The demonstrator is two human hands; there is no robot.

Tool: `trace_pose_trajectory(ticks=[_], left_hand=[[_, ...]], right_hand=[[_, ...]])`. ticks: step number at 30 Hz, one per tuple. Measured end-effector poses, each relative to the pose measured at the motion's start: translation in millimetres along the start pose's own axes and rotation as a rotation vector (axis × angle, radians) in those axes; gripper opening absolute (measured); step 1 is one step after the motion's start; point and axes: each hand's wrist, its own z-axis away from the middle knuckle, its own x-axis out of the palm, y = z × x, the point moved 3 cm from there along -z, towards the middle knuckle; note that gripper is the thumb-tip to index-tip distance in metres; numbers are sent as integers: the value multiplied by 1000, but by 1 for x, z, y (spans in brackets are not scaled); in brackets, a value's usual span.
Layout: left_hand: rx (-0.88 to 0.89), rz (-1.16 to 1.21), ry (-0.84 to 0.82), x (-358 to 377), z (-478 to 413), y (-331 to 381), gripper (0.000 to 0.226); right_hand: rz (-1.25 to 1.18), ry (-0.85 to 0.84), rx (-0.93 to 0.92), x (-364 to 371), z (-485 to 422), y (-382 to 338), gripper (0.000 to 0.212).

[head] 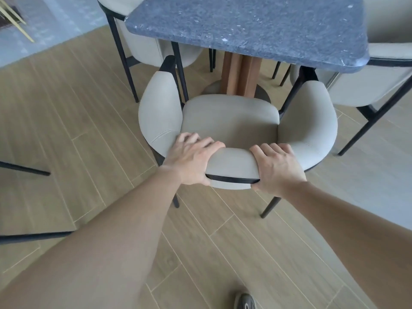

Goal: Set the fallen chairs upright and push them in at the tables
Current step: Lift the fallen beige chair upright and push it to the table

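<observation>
Chair (231,121) upright on all its legs on the wooden floor (89,108), facing the bench (245,30). Your left grip (191,159) and right grip (276,168) both close over the top of the curved backrest (231,163); fingers curl onto its inner face, thumbs tuck under its rear edge, and a stretch of padding lies bare between them. The chair lies directly ahead of both grips, neither nearer than the other; the bench stands beyond it, so the push should run from backrest toward the wooden pedestal (240,72). The tips of the armrests reach the near bench edge while the seat shows in full; judged from this, the chair is only partly pushed in. Upholstery is pale grey and smooth; frame and slim legs are black; the armrests wrap round in one sweep with the back. Similar chairs stand at the left (142,47) and right (367,85) sides of the bench; dark legs (24,169) at the left margin may belong to a fallen chair, though you cannot tell.
</observation>
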Motion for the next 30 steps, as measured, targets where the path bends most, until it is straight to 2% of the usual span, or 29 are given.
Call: trace_pose_trajectory(ticks=[6,16,23,27,30], left_hand=[[29,-22,-5,-8,-43,-43,100],[99,-37,-16,-12,-77,-88,98],[201,-42,-42,-10,-85,-103,97],[293,-74,-28,-12,-93,-113,94],[344,-57,-79,-16,-101,-121,95]], right_hand=[[-44,24,36,-3,-49,-2,74],[-21,-69,88,-8,-96,-11,78],[-19,-67,118,-8,-104,-16,83],[-29,-90,157,-10,-107,-24,78],[-46,-108,176,-10,-108,-26,77]])
